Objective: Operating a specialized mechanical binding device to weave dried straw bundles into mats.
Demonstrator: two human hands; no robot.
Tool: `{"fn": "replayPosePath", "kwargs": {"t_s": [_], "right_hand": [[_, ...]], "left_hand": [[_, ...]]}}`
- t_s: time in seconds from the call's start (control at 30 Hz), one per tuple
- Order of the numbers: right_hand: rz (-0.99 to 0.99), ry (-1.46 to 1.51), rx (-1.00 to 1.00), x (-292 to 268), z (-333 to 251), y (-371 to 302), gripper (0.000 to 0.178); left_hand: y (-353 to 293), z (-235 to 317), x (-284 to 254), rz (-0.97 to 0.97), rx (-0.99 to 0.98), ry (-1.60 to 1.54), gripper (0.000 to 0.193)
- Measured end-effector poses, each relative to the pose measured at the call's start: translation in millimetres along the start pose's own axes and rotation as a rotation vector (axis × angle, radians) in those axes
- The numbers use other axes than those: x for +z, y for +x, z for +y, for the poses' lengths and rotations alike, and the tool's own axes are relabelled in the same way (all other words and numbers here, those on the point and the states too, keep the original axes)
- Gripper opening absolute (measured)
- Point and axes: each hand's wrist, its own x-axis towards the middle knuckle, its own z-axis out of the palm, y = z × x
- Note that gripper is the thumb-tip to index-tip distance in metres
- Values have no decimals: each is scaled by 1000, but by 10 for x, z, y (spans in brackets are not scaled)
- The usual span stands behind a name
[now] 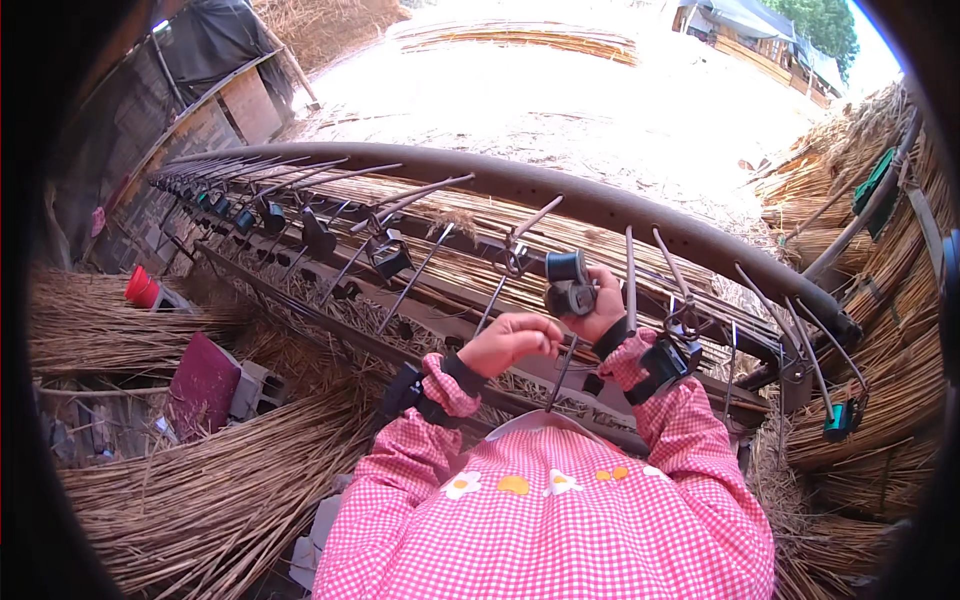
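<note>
My right hand (602,308) grips a spool holder (570,298), a dark piece with a green-wound spool (566,265) at its top, just above the reed mat on the frame. Close by on its left, my left hand (512,343) is closed, with thumb and fingers drawn together; anything between them is too small to make out. Under both hands lies a layer of straw-coloured reeds (500,285) along a long metal frame. A thick brown pipe (500,172) runs along the far side, with thin metal rods (540,215) sticking out toward me.
More dark spool holders (388,257) hang along the frame on both sides, one beside my right forearm (668,362). Reed bundles lie at left (200,490) and right (880,400). A maroon board (203,385) and a red container (142,287) sit on the left.
</note>
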Motion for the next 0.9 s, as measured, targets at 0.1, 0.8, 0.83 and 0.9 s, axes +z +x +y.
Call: {"fn": "replayPosePath", "kwargs": {"t_s": [0.1, 0.8, 0.83, 0.9], "right_hand": [[87, 245, -206, -76, -22, 401, 34], [189, -2045, -958, -380, -286, 527, 15], [365, -2123, -896, -390, -388, 681, 16], [696, -2277, -681, -411, -461, 910, 19]], "left_hand": [[464, -45, -235, 290, 234, -840, 33], [-145, -54, -29, 598, 110, 1353, 54], [-357, -64, 107, 532, 80, 1396, 53], [-846, -236, 221, 345, -3, 1515, 50]]}}
